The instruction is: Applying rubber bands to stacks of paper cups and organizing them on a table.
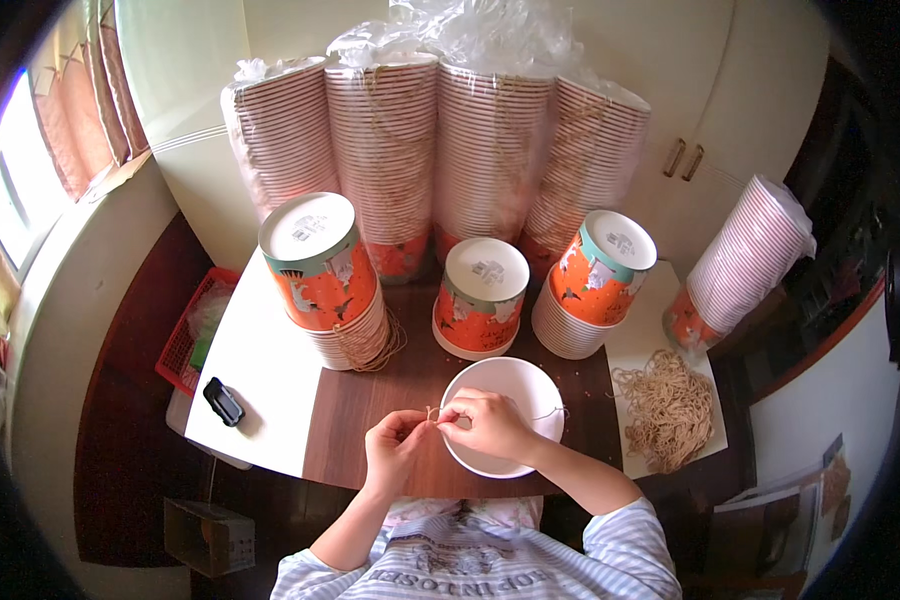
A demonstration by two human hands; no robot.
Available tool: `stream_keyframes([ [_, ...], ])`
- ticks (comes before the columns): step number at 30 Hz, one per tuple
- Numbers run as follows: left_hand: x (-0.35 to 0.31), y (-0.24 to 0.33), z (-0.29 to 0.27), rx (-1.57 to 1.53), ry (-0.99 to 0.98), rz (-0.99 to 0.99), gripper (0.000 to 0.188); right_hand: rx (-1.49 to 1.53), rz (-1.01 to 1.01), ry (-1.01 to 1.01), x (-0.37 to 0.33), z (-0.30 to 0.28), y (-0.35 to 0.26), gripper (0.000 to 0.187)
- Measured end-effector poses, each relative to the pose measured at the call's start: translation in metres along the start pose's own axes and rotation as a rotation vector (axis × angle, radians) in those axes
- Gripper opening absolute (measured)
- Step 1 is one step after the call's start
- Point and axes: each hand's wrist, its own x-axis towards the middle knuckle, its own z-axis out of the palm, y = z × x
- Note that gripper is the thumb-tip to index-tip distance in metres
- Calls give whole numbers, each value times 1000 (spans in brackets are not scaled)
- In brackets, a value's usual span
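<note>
A white paper bucket [505, 372] stands open end up at the table's front edge. At its left rim my two hands meet, fingertips pinched together on a thin tan string [432, 411]. My left hand [395, 445] is just left of the bucket. Reaching across the bucket's opening, my right hand [490, 425] hides part of the inside. A thin strand also shows by the bucket's right rim. A short stack of upturned orange buckets [480, 322] stands just behind. Farther right lies a loose heap of tan strings [665, 410].
Upturned bucket stacks stand at left [320, 285] and right [598, 270], the left one with strings hanging on it. Tall plastic-wrapped stacks [382, 150] line the back; another wrapped stack [740, 260] leans at far right. A black object [224, 401] lies left, near a red basket [177, 345].
</note>
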Motion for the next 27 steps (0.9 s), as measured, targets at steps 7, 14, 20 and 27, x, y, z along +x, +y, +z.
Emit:
stream_keyframes([
  [7,-2,-1,-2,229,-19,111,15,4,-19,17,0,1,1,8],
  [14,-2,2,-4,343,-89,124,18,5,-16,24,0,1,0,8],
  [20,-1,11,-1,357,-93,144,20,-20,-33,14,-1,2,1,7],
  [27,-3,14,3,325,-23,118,18,-25,-26,2,-1,0,-2,8],
])
